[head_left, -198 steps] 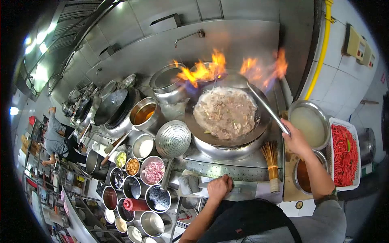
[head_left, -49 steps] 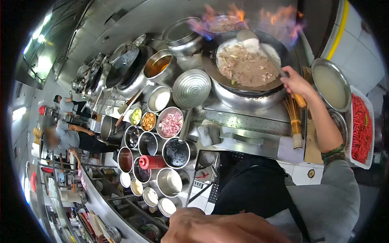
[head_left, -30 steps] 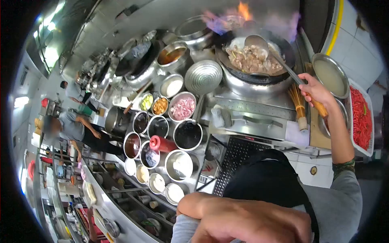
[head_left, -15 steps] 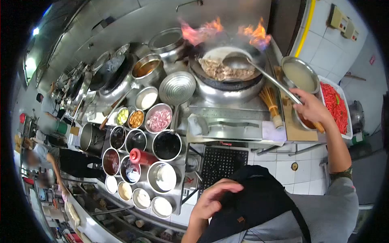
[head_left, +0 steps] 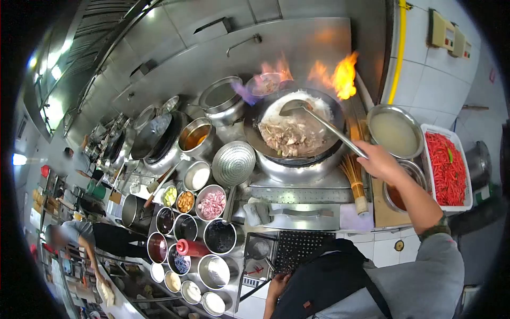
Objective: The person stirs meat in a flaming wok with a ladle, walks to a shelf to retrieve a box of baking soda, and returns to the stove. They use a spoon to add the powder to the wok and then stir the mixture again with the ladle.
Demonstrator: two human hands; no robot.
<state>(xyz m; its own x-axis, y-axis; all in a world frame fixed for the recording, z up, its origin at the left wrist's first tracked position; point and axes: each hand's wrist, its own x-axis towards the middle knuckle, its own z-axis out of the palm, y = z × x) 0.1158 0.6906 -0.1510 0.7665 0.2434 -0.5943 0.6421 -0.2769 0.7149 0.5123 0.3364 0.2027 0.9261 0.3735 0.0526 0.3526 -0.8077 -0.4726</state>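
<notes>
My right hand is wrapped round the long handle of a metal ladle. The bowl of the ladle rests in the far part of a wok, on frothy pale liquid. Chunks of light brown meat lie in the wok's near half. Flames rise behind it. Low against the black apron is my left hand, partly hidden, so its fingers do not show clearly.
A bamboo brush stands right of the burner, near a pot of cloudy liquid and a white basket of red chillies. Left are a perforated strainer, several seasoning pots and a red bottle. Another person works far left.
The ladle's bowl has shifted toward the wok's far side, and the meat sits nearer the front. My left hand has dropped from its raised position to beside the apron. The view has tilted up.
</notes>
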